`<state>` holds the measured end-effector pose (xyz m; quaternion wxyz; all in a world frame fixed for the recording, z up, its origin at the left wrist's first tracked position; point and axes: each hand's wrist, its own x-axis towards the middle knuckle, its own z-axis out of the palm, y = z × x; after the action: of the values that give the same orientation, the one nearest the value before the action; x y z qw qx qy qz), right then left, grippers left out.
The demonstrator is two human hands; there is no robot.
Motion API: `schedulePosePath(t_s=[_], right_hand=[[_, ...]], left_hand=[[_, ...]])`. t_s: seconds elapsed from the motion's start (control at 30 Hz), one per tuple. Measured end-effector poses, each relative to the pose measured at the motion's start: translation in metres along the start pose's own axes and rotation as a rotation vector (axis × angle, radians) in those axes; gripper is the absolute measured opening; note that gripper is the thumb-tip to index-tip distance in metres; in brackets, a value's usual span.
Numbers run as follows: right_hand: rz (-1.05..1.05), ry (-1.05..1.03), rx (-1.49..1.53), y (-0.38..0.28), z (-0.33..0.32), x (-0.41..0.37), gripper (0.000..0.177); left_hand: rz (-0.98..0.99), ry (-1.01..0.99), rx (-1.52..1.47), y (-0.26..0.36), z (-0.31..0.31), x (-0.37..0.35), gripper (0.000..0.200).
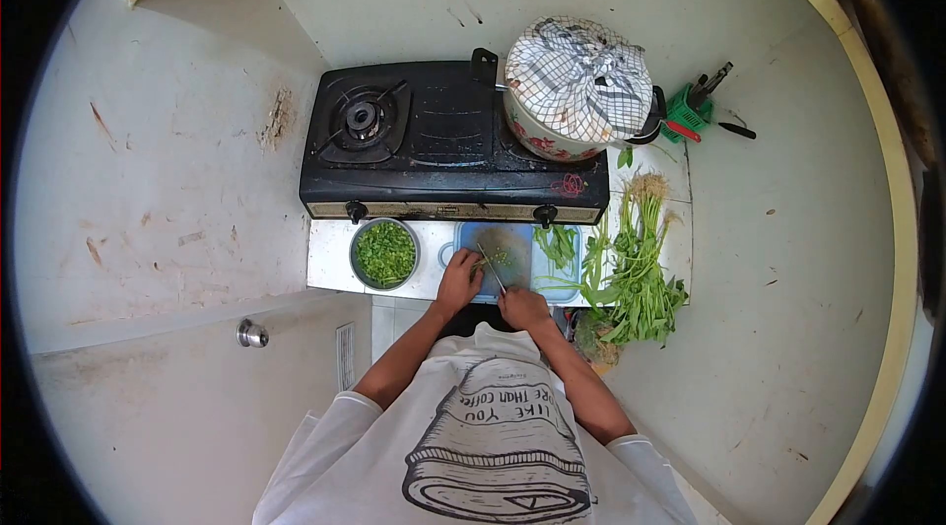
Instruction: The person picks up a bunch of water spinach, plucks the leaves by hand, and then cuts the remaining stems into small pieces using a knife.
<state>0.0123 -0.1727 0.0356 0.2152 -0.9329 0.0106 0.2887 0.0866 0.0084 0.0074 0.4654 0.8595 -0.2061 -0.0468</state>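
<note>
My right hand point(523, 309) is closed around the handle of a knife point(493, 267), whose blade points up and left over a blue cutting board point(465, 233). Just left of the blade, my left hand point(460, 279) is bent with its fingers pressed on a small bunch of greens point(479, 268), mostly hidden by the fingers. Chopped green bits point(500, 256) lie on the board's dark middle. Some whole leaves point(558, 246) rest at the board's right end. To the left stands a round metal bowl point(355, 271) filled with chopped greens point(384, 253).
A black gas stove point(443, 170) stands behind the board, bearing a cloth-covered pot point(552, 142). Rooted leafy greens point(636, 274) lie on the white tiled counter point(331, 254) at right. A green basket point(687, 111) holds utensils. Walls close in both sides.
</note>
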Motion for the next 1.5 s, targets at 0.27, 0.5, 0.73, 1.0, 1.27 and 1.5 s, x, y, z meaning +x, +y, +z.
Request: schedulePosePath(t_s=[0.27,0.5,0.73,1.0,1.27,1.5], right_hand=[[0.133,-0.375,-0.076,0.012,-0.011,-0.002,0.050],[0.119,-0.203,-0.019,-0.001,-0.011,-0.008,0.051],[0.044,-0.178,-0.028,-0.001,-0.018,-0.009,0.050],[0.053,-0.211,-0.005,-0.001,-0.024,-0.015,0.050],[0.099,-0.116,-0.012,-0.007,-0.007,-0.002,0.048],[0.078,-0.058,-0.002,0.000,0.001,-0.002,0.048]], left_hand=[[-0.136,-0.013,-0.074,-0.003,0.002,0.000,0.020],[-0.124,0.016,-0.108,-0.003,0.002,-0.001,0.018],[-0.124,0.011,-0.095,-0.005,0.003,-0.002,0.019],[-0.030,0.052,-0.030,-0.007,0.004,-0.004,0.019],[-0.005,0.052,0.018,-0.005,0.001,-0.005,0.021],[0.027,0.048,0.149,-0.001,0.001,-0.002,0.020]])
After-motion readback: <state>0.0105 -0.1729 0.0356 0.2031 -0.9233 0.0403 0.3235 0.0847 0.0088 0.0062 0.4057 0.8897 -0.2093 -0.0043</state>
